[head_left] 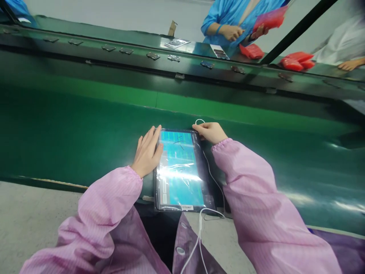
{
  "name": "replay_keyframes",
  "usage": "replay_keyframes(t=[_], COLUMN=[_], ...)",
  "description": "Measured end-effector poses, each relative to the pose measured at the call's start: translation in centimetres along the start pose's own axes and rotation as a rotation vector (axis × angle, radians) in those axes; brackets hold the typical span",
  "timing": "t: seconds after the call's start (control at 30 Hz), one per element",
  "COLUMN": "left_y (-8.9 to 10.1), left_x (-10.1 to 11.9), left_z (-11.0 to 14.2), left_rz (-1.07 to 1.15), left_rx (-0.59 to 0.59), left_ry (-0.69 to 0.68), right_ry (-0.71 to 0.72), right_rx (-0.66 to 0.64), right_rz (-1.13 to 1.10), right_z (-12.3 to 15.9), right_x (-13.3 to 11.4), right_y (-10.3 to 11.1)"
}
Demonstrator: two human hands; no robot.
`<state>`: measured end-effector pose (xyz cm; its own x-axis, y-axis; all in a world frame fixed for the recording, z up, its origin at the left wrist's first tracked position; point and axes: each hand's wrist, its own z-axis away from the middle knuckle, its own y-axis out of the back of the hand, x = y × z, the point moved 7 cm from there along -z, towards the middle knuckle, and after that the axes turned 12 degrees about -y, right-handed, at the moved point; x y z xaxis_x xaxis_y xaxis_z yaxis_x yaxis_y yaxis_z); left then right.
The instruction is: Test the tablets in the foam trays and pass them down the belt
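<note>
A tablet point(182, 167) with a lit blue screen and a clear film over it lies on the green bench, near its front edge. Along the tablet's left side my left hand point(148, 150) rests with fingers stretched out, the thumb over the screen's edge. At the far right corner, my right hand point(210, 131) pinches the end of a thin white earphone cable point(211, 173). The tip between those fingers is hidden. From there the cable runs down the tablet's right side and hangs in front of my pink smock.
Beyond the green bench point(85, 129), a raised dark conveyor point(137, 57) carries several small circuit boards point(153, 56). Across it, a person in blue holds a red plastic bag point(270, 19); more red bags point(296, 61) lie nearby. A dark post point(299, 30) slants at the right.
</note>
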<state>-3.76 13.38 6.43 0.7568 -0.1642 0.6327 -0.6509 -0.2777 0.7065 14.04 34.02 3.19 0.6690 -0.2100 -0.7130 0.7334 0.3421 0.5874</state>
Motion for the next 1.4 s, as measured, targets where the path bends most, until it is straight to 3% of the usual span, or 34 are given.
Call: replay_keyframes(t=[0.43, 0.8, 0.93, 1.13, 1.23, 1.4], left_y=[-0.1, -0.2, 0.0, -1.1, -1.3, -0.1], left_x=[-0.7, -0.9, -0.5, 1.5, 2.6, 3.5], left_z=[-0.2, -0.1, -1.5, -4.5, -3.7, 0.4], left_rz=[0.033, -0.073, -0.135, -0.311, -0.305, -0.093], left_rx=[-0.023, -0.022, -0.018, -0.179, -0.214, -0.212], left_ry=[0.067, 0.031, 0.007, -0.077, -0.141, -0.286], right_ry=[-0.06, -0.001, 0.024, 0.059, 0.062, 0.057], right_rx=[0.019, -0.032, -0.062, -0.053, -0.07, -0.111], right_rz=[-0.006, -0.04, -0.08, -0.146, -0.171, -0.192], right_z=[0.1, -1.2, -1.1, -0.3, -0.1, 0.2], right_x=[-1.1, -0.9, -1.0, -1.1, -1.1, -1.3], right_y=[0.0, -0.4, -0.8, -0.9, -1.0, -1.0])
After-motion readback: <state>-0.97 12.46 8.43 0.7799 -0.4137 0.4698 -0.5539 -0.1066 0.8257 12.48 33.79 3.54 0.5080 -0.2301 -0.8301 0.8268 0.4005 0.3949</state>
